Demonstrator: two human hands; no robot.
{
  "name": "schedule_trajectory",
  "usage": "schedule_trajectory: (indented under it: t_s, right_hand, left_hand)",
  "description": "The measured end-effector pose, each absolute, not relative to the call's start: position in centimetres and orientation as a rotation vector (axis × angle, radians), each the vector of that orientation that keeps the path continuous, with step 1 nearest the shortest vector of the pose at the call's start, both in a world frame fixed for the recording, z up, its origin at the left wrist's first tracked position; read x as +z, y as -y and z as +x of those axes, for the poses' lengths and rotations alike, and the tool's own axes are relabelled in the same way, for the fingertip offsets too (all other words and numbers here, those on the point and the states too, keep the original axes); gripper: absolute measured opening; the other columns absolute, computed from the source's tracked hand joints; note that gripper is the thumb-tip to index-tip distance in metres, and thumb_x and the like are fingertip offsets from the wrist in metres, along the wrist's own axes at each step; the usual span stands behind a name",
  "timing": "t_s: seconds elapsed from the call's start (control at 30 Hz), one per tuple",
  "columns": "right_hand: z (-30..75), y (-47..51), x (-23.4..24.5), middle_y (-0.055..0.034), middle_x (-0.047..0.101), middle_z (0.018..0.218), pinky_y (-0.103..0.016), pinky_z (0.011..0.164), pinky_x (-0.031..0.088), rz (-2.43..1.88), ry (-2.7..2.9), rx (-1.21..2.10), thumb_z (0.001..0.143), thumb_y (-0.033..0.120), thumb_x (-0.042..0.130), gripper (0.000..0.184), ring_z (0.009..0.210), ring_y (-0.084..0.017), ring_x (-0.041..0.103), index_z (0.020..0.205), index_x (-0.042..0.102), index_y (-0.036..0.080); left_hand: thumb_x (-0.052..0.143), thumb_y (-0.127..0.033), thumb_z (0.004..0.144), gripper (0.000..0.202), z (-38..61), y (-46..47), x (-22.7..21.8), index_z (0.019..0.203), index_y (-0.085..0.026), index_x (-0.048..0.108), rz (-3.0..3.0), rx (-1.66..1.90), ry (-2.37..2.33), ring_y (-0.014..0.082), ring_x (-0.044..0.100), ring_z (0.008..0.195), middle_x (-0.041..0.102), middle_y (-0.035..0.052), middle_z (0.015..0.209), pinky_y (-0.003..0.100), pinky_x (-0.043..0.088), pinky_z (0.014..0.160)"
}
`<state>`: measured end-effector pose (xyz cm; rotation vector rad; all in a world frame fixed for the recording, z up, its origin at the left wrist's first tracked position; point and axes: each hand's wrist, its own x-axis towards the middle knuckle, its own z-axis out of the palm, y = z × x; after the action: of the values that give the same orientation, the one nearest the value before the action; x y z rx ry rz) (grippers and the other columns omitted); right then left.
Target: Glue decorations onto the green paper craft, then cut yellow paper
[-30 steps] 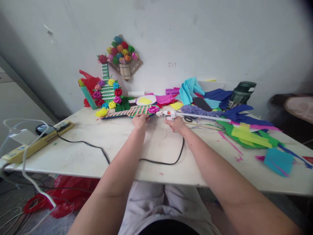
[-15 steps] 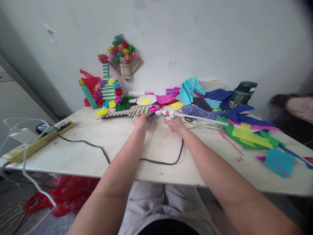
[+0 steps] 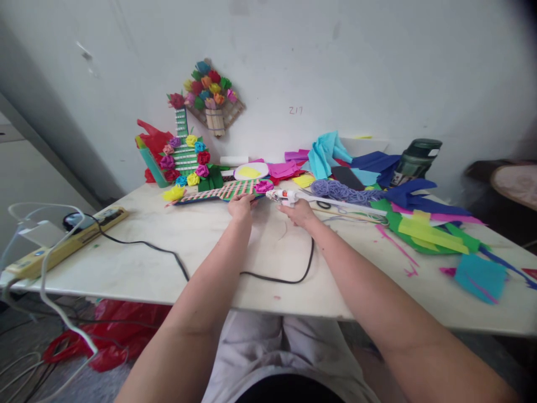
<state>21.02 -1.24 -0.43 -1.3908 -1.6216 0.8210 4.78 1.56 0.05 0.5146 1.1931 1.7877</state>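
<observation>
My left hand (image 3: 241,206) grips the near edge of a flat guitar-shaped craft piece (image 3: 210,193), green with pale crossing strips, lying on the table. A yellow paper flower (image 3: 173,193) sits at its left end and a magenta paper flower (image 3: 264,187) at its right end. My right hand (image 3: 298,211) is closed round a white hot glue gun (image 3: 287,196). Its nozzle points left, close to the magenta flower; I cannot tell whether it touches. A long white glue stick (image 3: 344,205) sticks out behind the gun.
Behind stand a finished flower craft (image 3: 185,151) and a dark bottle (image 3: 417,162). Purple yarn (image 3: 342,191), scissors (image 3: 323,205) and crepe paper (image 3: 432,235) lie to the right. A black cord (image 3: 277,281) crosses the table; a power strip (image 3: 62,246) is at the left.
My right hand and the glue gun have shifted very slightly left. My left hand and the craft piece stay practically where they were.
</observation>
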Motion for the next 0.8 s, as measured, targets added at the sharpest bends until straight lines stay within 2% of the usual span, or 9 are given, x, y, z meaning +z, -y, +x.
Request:
schedule_trajectory:
  t_s: [0.23,0.5,0.63,0.8]
  right_hand:
    - [20.78,1.58,-0.32,0.0048,0.048,0.044,-0.02,0.035,0.037,-1.43,1.605,0.852,0.071,0.031,0.063,0.021,0.035,-0.009,0.043,0.084,0.063,0.014]
    - [20.66,1.87,-0.14,0.0051,0.047,0.046,-0.019,0.031,0.035,-1.412,1.623,0.865,0.07,0.029,0.063,0.021,0.033,-0.008,0.04,0.086,0.062,0.014]
    - [20.74,1.74,-0.34,0.0022,0.054,0.051,-0.019,0.035,0.038,-1.405,1.655,0.811,0.071,0.031,0.062,0.023,0.037,-0.009,0.045,0.086,0.064,0.014]
    - [20.62,1.67,-0.65,-0.0021,0.064,0.064,-0.022,0.053,0.048,-1.375,1.701,0.681,0.071,0.033,0.062,0.025,0.059,-0.015,0.061,0.088,0.067,0.015]
  left_hand:
    - [0.064,0.0,0.057,0.02,4.91,-1.51,0.21,0.065,-0.014,0.052,0.467,1.793,-1.208,0.014,0.062,0.058,0.056,-0.0013,0.055,0.027,0.054,0.063]
    - [0.066,0.001,0.053,0.025,4.84,-1.56,-0.01,0.066,-0.014,0.051,0.493,1.802,-1.216,0.014,0.063,0.057,0.058,-0.0006,0.057,0.027,0.055,0.06]
    - [0.066,0.001,0.053,0.025,4.82,-1.87,-0.18,0.066,-0.014,0.05,0.492,1.791,-1.248,0.015,0.063,0.058,0.058,-0.0004,0.058,0.028,0.055,0.061]
    - [0.065,0.002,0.055,0.023,4.98,-1.73,-0.08,0.065,-0.013,0.051,0.5,1.802,-1.252,0.0148,0.062,0.055,0.057,0.0007,0.056,0.029,0.055,0.062]
